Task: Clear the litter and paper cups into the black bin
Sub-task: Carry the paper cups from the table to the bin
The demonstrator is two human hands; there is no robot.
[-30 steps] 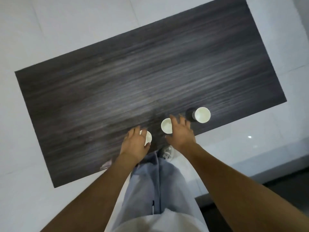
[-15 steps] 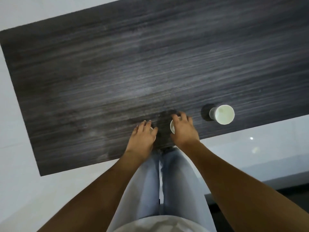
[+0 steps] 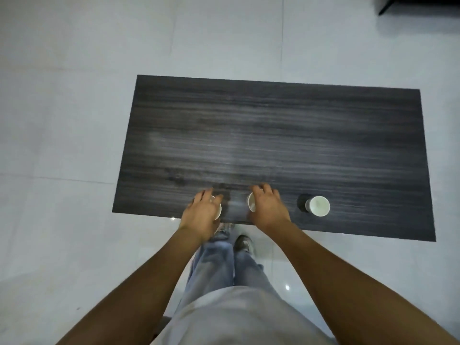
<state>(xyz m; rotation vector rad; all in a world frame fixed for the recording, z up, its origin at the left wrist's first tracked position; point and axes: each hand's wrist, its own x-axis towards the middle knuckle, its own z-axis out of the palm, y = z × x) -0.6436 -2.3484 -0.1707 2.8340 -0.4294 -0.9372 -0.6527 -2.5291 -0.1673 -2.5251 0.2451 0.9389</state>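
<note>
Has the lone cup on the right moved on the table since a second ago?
No. The cup stands near the table's near edge, right of the right hand, as before; only the camera shifted.

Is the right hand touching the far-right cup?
Apart. The head view shows bare table between the right hand and the far-right cup.

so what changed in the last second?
The left hand closed down over its paper cup; the right hand came in round the middle cup. The head camera pulled back, so more floor shows. The third cup stays untouched, upright on the dark table.
</note>
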